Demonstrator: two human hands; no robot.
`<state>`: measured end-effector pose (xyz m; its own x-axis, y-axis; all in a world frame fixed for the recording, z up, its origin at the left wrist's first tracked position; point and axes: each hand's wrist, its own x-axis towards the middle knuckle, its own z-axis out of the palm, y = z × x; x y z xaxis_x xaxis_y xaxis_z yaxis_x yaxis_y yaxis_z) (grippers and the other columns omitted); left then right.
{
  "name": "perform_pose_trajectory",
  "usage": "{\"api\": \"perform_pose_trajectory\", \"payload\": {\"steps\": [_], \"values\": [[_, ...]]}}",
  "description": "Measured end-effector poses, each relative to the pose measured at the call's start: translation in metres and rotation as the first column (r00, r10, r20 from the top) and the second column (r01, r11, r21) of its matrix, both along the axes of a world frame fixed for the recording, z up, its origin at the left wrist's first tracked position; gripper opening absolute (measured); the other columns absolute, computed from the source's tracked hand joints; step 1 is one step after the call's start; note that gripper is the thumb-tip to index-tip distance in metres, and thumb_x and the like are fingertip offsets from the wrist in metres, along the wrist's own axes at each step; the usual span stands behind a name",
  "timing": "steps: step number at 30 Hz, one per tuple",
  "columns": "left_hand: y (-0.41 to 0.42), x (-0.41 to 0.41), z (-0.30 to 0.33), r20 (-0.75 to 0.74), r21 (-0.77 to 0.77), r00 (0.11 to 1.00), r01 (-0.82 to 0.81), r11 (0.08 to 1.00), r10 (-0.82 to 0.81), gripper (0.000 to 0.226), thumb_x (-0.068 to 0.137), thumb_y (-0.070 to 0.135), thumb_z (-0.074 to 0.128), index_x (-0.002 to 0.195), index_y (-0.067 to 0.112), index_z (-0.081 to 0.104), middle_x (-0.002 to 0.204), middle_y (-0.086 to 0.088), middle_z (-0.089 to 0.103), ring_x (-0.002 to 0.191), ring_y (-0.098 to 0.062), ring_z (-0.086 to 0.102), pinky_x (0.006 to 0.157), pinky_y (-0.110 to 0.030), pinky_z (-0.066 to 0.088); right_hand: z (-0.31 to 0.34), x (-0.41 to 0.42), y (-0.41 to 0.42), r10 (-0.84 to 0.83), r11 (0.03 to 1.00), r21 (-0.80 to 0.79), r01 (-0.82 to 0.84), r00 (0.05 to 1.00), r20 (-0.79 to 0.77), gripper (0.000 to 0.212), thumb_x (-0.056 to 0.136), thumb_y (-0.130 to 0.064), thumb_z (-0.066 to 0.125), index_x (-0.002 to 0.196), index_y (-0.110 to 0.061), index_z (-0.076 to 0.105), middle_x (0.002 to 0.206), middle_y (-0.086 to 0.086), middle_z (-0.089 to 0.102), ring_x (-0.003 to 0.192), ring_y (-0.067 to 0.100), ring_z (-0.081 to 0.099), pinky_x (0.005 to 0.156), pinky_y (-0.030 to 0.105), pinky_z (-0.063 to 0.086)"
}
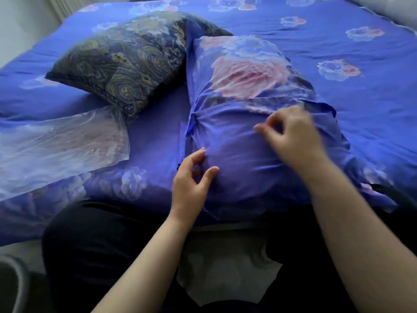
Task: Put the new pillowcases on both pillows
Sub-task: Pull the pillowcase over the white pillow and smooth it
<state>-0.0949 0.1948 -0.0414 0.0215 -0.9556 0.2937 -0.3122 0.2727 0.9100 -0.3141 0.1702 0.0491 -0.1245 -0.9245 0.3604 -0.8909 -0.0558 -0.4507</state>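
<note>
1. Right hand (291, 136): blurred; fingers curled down onto the blue fabric at the near end of the new pillowcase (243, 91). It appears to pinch a fold, but the blur makes this uncertain.
2. Left hand (191, 179): fingers relaxed and spread, thumb and fingertips touching the same fabric at its left side; grips nothing.
3. New pillowcase: blue with pink flowers, already drawn over one pillow, which lies near the front edge of the bed (338, 41), its open end toward the person and still rumpled.
4. Second pillow (126, 62): dark peacock-pattern cover, lying toward the bed's left edge, its near end beside the first pillow; not yet changed.
5. Clear plastic wrapper (61, 145): flat at the left front corner of the bed.
6. Risk: the bunched flap may stay untucked, leaving the pillow end exposed; a pull from the uncertain pinch could drag the pillow off the front edge.
</note>
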Motion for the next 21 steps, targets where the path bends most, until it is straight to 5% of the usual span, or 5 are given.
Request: {"api": "perform_pose_trajectory", "payload": {"steps": [3, 6, 9, 13, 21], "values": [[0.012, 0.004, -0.024, -0.022, -0.059, 0.999, -0.04, 0.997, 0.039, 0.047, 0.081, 0.036, 0.065, 0.124, 0.023, 0.051, 0.127, 0.007, 0.055, 0.118, -0.005, 0.053, 0.099, -0.026, 0.045, -0.029, 0.053, 0.03, 0.37, 0.928, 0.103, -0.359, 0.92, -0.128, 0.054, 0.073, -0.072, 0.046, 0.101, -0.028, 0.064, 0.114, -0.001, 0.06, 0.113, 0.023, 0.052, 0.103, 0.041, 0.032], [0.015, 0.01, -0.037, 0.071, -0.07, 0.995, -0.058, 0.996, 0.063, 0.048, 0.077, 0.024, 0.069, 0.122, 0.023, 0.053, 0.129, 0.005, 0.056, 0.116, -0.008, 0.054, 0.097, -0.029, 0.045, -0.049, 0.067, 0.044, 0.48, 0.868, 0.282, -0.409, 0.837, -0.264, 0.07, 0.072, -0.064, 0.059, 0.13, -0.026, 0.047, 0.15, 0.002, 0.035, 0.142, 0.023, 0.025, 0.116, 0.048, 0.008], [0.001, 0.019, -0.037, 0.201, -0.208, 0.971, -0.086, 0.974, 0.129, 0.02, 0.078, 0.014, 0.065, 0.098, 0.015, 0.063, 0.117, 0.002, 0.061, 0.104, -0.016, 0.059, 0.088, -0.034, 0.049, -0.06, 0.068, 0.041, 0.413, 0.91, 0.121, -0.396, 0.846, -0.337, 0.047, 0.067, -0.027, 0.079, 0.106, -0.018, 0.053, 0.138, 0.007, 0.052, 0.129, 0.026, 0.047, 0.108, 0.049, 0.031], [-0.021, 0.022, -0.018, 0.356, -0.367, 0.927, 0.021, 0.93, 0.12, 0.007, 0.083, 0.012, 0.055, 0.085, 0.011, 0.062, 0.107, -0.007, 0.062, 0.098, -0.023, 0.058, 0.084, -0.03, 0.047, -0.057, 0.065, 0.037, 0.313, 0.921, -0.136, -0.365, 0.902, -0.298, 0.012, 0.081, -0.023, 0.064, 0.082, -0.012, 0.059, 0.127, 0.01, 0.061, 0.114, 0.027, 0.06, 0.095, 0.046, 0.047], [-0.026, 0.024, 0.009, 0.368, -0.376, 0.929, 0.104, 0.921, 0.045, 0.015, 0.087, 0.013, 0.042, 0.099, 0.02, 0.049, 0.104, -0.004, 0.068, 0.093, -0.013, 0.06, 0.078, -0.025, 0.046, -0.043, 0.081, 0.046, 0.059, 0.955, -0.271, -0.123, 0.971, -0.233, 0.022, 0.088, -0.03, 0.059, 0.074, -0.013, 0.064, 0.104, 0.005, 0.065, 0.089, 0.028, 0.06, 0.059, 0.033, 0.049]]}}
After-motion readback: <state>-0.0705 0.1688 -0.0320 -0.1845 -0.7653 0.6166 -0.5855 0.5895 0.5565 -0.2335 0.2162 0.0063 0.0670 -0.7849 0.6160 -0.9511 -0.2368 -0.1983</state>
